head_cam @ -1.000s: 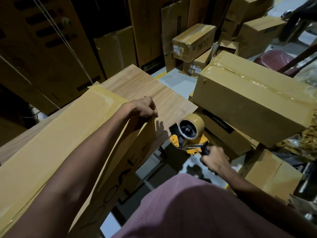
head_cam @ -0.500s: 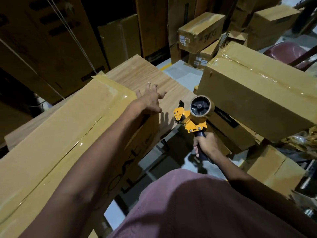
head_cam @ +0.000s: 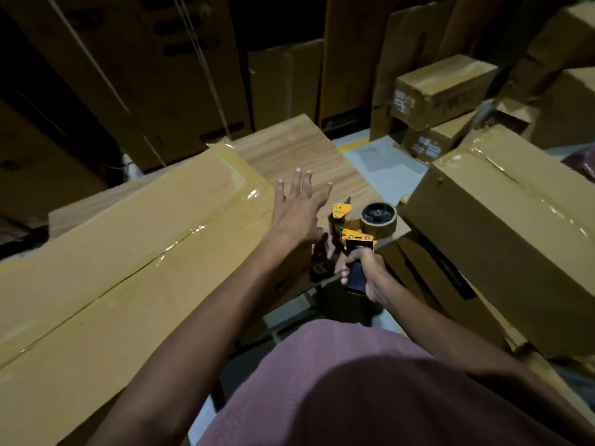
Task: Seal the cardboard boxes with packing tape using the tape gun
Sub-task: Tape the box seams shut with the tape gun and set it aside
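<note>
A long cardboard box (head_cam: 122,259) lies across the wooden table (head_cam: 309,156), with shiny tape along its top seam and over its far end. My left hand (head_cam: 297,207) reaches past the box's right end with fingers spread, above the table top. My right hand (head_cam: 365,273) grips the dark handle of the orange tape gun (head_cam: 354,231), which carries a brown tape roll (head_cam: 379,215) and sits at the table's right corner, just right of the box's end.
A large taped box (head_cam: 508,233) sits close on the right on top of other boxes. More boxes (head_cam: 441,88) are stacked behind it. Tall flat cartons (head_cam: 154,59) lean along the back. Grey floor (head_cam: 386,162) shows between table and stacks.
My left hand has lifted off the box's end corner and spread its fingers over the table. My right hand has raised the tape gun from below the table edge to the table's corner.
</note>
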`<state>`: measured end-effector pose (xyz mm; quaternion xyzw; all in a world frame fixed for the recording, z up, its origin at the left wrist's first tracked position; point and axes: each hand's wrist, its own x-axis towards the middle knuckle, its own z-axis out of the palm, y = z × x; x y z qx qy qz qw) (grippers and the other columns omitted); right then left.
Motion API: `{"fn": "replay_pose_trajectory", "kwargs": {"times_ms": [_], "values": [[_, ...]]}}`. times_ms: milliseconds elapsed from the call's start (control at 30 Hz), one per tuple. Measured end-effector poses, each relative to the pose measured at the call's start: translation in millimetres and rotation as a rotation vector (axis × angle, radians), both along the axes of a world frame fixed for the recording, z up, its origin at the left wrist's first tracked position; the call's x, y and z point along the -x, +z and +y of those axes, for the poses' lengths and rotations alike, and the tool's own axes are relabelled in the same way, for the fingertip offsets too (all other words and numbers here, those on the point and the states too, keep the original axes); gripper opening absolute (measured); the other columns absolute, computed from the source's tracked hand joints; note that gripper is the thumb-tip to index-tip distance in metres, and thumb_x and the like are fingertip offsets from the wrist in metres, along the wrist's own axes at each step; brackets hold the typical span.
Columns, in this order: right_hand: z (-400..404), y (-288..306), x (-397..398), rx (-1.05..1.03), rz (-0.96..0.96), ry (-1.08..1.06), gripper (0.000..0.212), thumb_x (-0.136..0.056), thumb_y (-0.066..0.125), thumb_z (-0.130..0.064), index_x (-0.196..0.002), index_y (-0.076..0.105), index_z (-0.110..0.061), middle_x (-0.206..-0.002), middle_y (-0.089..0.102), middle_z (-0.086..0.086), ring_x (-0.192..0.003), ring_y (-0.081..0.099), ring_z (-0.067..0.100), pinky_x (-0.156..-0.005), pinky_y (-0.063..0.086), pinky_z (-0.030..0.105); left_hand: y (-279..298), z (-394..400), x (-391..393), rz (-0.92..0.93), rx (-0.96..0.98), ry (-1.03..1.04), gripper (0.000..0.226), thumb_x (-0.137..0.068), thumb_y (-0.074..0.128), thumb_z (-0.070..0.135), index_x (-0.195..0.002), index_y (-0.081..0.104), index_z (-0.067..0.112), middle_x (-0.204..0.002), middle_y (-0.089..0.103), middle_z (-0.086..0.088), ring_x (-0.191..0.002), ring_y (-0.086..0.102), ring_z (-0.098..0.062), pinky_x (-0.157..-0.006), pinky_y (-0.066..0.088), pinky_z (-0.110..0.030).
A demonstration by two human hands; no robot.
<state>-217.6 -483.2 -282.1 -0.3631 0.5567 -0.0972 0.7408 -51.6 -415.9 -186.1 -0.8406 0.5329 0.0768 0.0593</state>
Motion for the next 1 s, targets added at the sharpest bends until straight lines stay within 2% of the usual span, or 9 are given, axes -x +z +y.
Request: {"fn": "replay_pose_trajectory", "kwargs": {"times_ms": [233, 400, 500, 567, 667, 733, 833, 900, 1000], "values": [[-50.2, -22.4, -31.6, -0.042, 0.023, 0.181, 0.003, -0.076, 0.055, -0.005, -0.079, 0.055, -0.004, -0.062, 0.053, 0.013, -0.045, 0.051, 0.026, -0.044, 0.048, 0.028, 2.2, 3.3, 3.1, -0.014, 0.055, 0.195, 0.107, -0.088, 0.064, 0.061, -0.161, -0.009, 0.032, -0.168, -0.015, -0.016, -0.154, -0.018, -0.035, -0.121, -0.001, -0.062], [-79.4, -46.5, -63.8, 0.054, 0.137, 0.320, 0.038, -0.078, 0.066, -0.016, -0.112, 0.058, -0.003, -0.097, 0.066, 0.020, -0.074, 0.067, 0.034, -0.056, 0.059, 0.038, 0.3, 21.5, 17.1, -0.011, 0.140, 0.387, 0.112, -0.078, 0.035, 0.090, -0.161, -0.009, 0.028, -0.169, -0.007, -0.013, -0.156, -0.009, -0.034, -0.120, 0.005, -0.061], [-83.6, -60.3, -82.9, 0.105, 0.191, 0.425, 0.063, -0.082, 0.073, -0.024, -0.137, 0.050, -0.002, -0.115, 0.067, 0.021, -0.091, 0.067, 0.033, -0.061, 0.054, 0.034, -2.8, 36.8, 19.5, 0.040, 0.167, 0.365, 0.110, -0.079, 0.028, 0.089, -0.162, -0.005, 0.025, -0.170, -0.002, -0.013, -0.156, -0.004, -0.033, -0.124, 0.006, -0.057], [-86.5, -78.1, -92.4, 0.138, 0.239, 0.512, 0.091, -0.066, 0.076, -0.035, -0.144, 0.042, -0.002, -0.120, 0.065, 0.021, -0.097, 0.068, 0.034, -0.063, 0.055, 0.034, -5.4, 45.1, 20.7, 0.033, 0.212, 0.345, 0.105, -0.086, 0.034, 0.084, -0.162, -0.001, 0.021, -0.168, 0.006, -0.015, -0.156, 0.002, -0.033, -0.125, 0.008, -0.054], [-79.9, -50.2, -97.3, 0.268, 0.374, 0.602, 0.115, -0.052, 0.073, -0.056, -0.147, 0.039, -0.002, -0.136, 0.054, 0.017, -0.122, 0.057, 0.037, -0.094, 0.056, 0.048, -6.1, 49.2, 23.7, -0.002, 0.223, 0.391, 0.102, -0.091, 0.043, 0.076, -0.161, 0.004, 0.014, -0.165, 0.017, -0.015, -0.155, 0.010, -0.032, -0.126, 0.010, -0.048], [-70.9, -13.9, -97.8, 0.398, 0.391, 0.668, 0.105, -0.070, 0.068, -0.056, -0.154, 0.029, -0.007, -0.153, 0.040, 0.015, -0.139, 0.041, 0.039, -0.110, 0.043, 0.053, -6.1, 46.2, 26.7, -0.012, 0.196, 0.409, 0.102, -0.092, 0.046, 0.072, -0.162, 0.001, 0.013, -0.166, 0.015, -0.015, -0.155, 0.008, -0.032, -0.126, 0.008, -0.046], [-60.1, 36.8, -89.8, 0.467, 0.114, 0.731, 0.081, -0.091, 0.059, -0.044, -0.160, 0.024, -0.019, -0.167, 0.028, 0.006, -0.151, 0.029, 0.033, -0.121, 0.030, 0.051, -6.2, 42.7, 30.7, -0.006, 0.166, 0.429, 0.098, -0.096, 0.044, 0.066, -0.161, -0.008, 0.014, -0.169, 0.007, -0.014, -0.157, 0.001, -0.030, -0.127, 0.005, -0.043], [-55.2, 63.5, -80.0, 0.491, -0.086, 0.805, 0.059, -0.107, 0.048, -0.028, -0.162, 0.027, -0.023, -0.168, 0.026, 0.000, -0.154, 0.025, 0.022, -0.123, 0.025, 0.041, -7.1, 41.8, 34.1, 0.008, 0.169, 0.439, 0.095, -0.098, 0.044, 0.062, -0.161, -0.010, 0.014, -0.169, 0.004, -0.014, -0.157, 0.000, -0.030, -0.128, 0.004, -0.042], [-48.7, 89.1, -68.1, 0.596, -0.250, 0.962, 0.047, -0.111, 0.041, -0.016, -0.158, 0.039, -0.020, -0.167, 0.028, -0.003, -0.157, 0.020, 0.014, -0.127, 0.017, 0.035, -7.0, 42.2, 38.3, 0.006, 0.214, 0.438, 0.093, -0.095, 0.038, 0.059, -0.161, -0.006, 0.012, -0.169, 0.008, -0.014, -0.157, 0.005, -0.029, -0.128, 0.008, -0.042]]}}
